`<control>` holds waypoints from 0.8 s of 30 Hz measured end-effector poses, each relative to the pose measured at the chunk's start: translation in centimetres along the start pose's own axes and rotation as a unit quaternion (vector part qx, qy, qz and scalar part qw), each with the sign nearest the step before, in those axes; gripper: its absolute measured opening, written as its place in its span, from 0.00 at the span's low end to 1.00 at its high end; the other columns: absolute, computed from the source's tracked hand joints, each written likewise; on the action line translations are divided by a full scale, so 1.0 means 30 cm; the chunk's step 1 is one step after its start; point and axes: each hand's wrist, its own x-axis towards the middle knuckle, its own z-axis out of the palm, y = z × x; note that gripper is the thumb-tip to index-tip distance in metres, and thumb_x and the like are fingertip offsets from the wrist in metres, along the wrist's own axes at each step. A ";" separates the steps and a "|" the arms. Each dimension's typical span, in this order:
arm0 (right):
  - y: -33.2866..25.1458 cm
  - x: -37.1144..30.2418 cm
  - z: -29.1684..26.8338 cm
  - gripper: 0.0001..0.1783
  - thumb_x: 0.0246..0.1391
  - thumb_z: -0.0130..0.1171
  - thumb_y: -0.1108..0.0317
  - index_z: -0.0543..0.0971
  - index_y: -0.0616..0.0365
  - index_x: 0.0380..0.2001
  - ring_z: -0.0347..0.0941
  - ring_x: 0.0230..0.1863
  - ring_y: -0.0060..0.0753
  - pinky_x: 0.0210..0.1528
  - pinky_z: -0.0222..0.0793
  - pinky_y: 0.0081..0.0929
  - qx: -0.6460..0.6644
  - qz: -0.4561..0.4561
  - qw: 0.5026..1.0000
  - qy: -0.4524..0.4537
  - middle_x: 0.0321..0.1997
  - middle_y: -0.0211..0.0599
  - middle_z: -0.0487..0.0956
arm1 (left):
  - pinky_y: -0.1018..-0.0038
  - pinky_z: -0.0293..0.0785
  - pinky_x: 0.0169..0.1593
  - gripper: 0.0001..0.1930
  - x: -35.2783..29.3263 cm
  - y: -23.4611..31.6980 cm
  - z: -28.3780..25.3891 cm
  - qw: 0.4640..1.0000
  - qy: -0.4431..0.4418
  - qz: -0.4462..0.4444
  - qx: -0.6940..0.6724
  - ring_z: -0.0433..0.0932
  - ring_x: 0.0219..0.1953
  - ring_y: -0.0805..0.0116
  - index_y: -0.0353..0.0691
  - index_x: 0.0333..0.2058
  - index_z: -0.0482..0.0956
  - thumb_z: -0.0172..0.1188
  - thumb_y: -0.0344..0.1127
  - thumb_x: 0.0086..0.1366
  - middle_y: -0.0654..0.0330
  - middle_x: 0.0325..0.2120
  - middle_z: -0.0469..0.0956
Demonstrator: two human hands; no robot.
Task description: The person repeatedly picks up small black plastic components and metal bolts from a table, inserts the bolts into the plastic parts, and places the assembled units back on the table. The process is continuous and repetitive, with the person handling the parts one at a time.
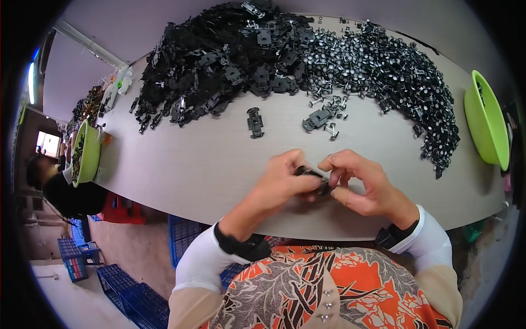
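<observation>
My left hand (282,178) is closed around a small black toy car chassis (313,176), pinched between thumb and fingers above the table's near edge. At the chassis's right end is my right hand (362,183), thumb and forefinger curved and apart, their tips close to the part. Nothing shows in the gap between them; some motion blur hides the contact. Farther off on the table lie a loose black chassis (255,123) and another chassis (318,118) next to several wheel axles. One wheel axle (332,130) with a wheel at each end lies nearest my hands.
A heap of black chassis (219,60) covers the far left of the table (203,164); a heap of wheel axles (383,71) spreads to the right. Green basins stand at the right (487,123) and left (87,156). Another person (66,186) sits at left. Blue crates (131,296) are on the floor.
</observation>
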 end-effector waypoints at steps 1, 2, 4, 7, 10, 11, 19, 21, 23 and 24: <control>0.013 0.002 -0.012 0.18 0.43 0.56 0.84 0.73 0.60 0.41 0.72 0.28 0.23 0.24 0.67 0.20 -0.045 -0.007 0.999 0.016 0.40 0.36 0.75 | 0.80 0.72 0.22 0.13 -0.044 0.003 -0.025 1.000 0.016 0.009 0.017 0.77 0.20 0.74 0.39 0.25 0.66 0.66 0.27 0.52 0.59 0.22 0.76; 0.034 0.010 -0.035 0.17 0.43 0.56 0.84 0.73 0.61 0.40 0.72 0.28 0.23 0.24 0.66 0.19 -0.090 -0.015 0.995 0.032 0.39 0.36 0.75 | 0.80 0.71 0.23 0.12 -0.099 0.009 -0.061 0.999 0.033 0.018 0.034 0.76 0.20 0.74 0.38 0.26 0.67 0.65 0.26 0.51 0.58 0.23 0.76; 0.066 0.018 -0.081 0.13 0.43 0.55 0.83 0.74 0.63 0.36 0.70 0.25 0.23 0.24 0.65 0.18 -0.176 0.003 0.982 0.066 0.36 0.36 0.75 | 0.80 0.71 0.23 0.12 -0.231 0.028 -0.114 0.993 0.094 0.017 0.074 0.76 0.20 0.74 0.37 0.27 0.69 0.65 0.26 0.51 0.59 0.22 0.75; 0.126 0.014 -0.145 0.12 0.43 0.55 0.83 0.73 0.64 0.34 0.69 0.23 0.24 0.25 0.65 0.20 -0.254 0.045 0.962 0.087 0.33 0.37 0.74 | 0.79 0.72 0.25 0.10 -0.431 0.034 -0.223 0.988 0.103 0.018 0.113 0.77 0.21 0.73 0.36 0.26 0.69 0.65 0.23 0.50 0.58 0.23 0.76; 0.118 0.075 -0.112 0.13 0.42 0.56 0.82 0.73 0.63 0.35 0.71 0.25 0.34 0.27 0.67 0.27 -0.275 0.023 0.957 0.084 0.37 0.36 0.73 | 0.80 0.69 0.26 0.12 -0.592 0.015 -0.319 0.945 0.205 -0.078 0.241 0.74 0.21 0.77 0.34 0.22 0.71 0.68 0.23 0.46 0.62 0.19 0.76; 0.120 0.089 -0.104 0.13 0.42 0.57 0.82 0.73 0.63 0.35 0.71 0.25 0.36 0.27 0.67 0.29 -0.277 0.013 0.958 0.078 0.37 0.36 0.73 | 0.81 0.68 0.26 0.11 -0.623 0.012 -0.353 0.918 0.217 -0.128 0.306 0.73 0.21 0.79 0.33 0.22 0.72 0.69 0.24 0.44 0.63 0.18 0.75; 0.144 0.114 -0.127 0.15 0.40 0.59 0.81 0.72 0.61 0.36 0.72 0.28 0.41 0.30 0.68 0.33 -0.357 -0.004 0.934 0.016 0.37 0.37 0.72 | 0.74 0.69 0.27 0.12 -0.228 0.198 -0.235 0.828 0.229 0.087 0.505 0.74 0.22 0.71 0.29 0.26 0.77 0.64 0.35 0.53 0.56 0.18 0.76; 0.125 0.117 -0.127 0.16 0.40 0.59 0.80 0.72 0.60 0.36 0.72 0.28 0.41 0.30 0.68 0.35 -0.351 0.017 0.936 0.035 0.37 0.37 0.72 | 0.67 0.70 0.31 0.15 -0.064 0.204 -0.235 0.764 0.243 0.102 0.589 0.77 0.27 0.59 0.30 0.28 0.78 0.64 0.40 0.54 0.51 0.23 0.78; 0.100 0.113 -0.132 0.16 0.40 0.58 0.80 0.72 0.60 0.37 0.72 0.28 0.41 0.30 0.68 0.36 -0.347 0.033 0.935 0.067 0.37 0.38 0.72 | 0.59 0.72 0.36 0.17 0.052 0.210 -0.246 0.700 0.262 0.070 0.661 0.78 0.33 0.48 0.30 0.30 0.78 0.64 0.43 0.53 0.44 0.28 0.79; 0.097 0.099 -0.144 0.16 0.40 0.57 0.80 0.72 0.60 0.37 0.72 0.28 0.42 0.30 0.68 0.36 -0.356 0.044 0.931 0.064 0.37 0.38 0.71 | 0.58 0.72 0.36 0.17 0.108 0.202 -0.247 0.671 0.255 0.067 0.693 0.78 0.34 0.47 0.31 0.30 0.78 0.64 0.42 0.52 0.43 0.29 0.79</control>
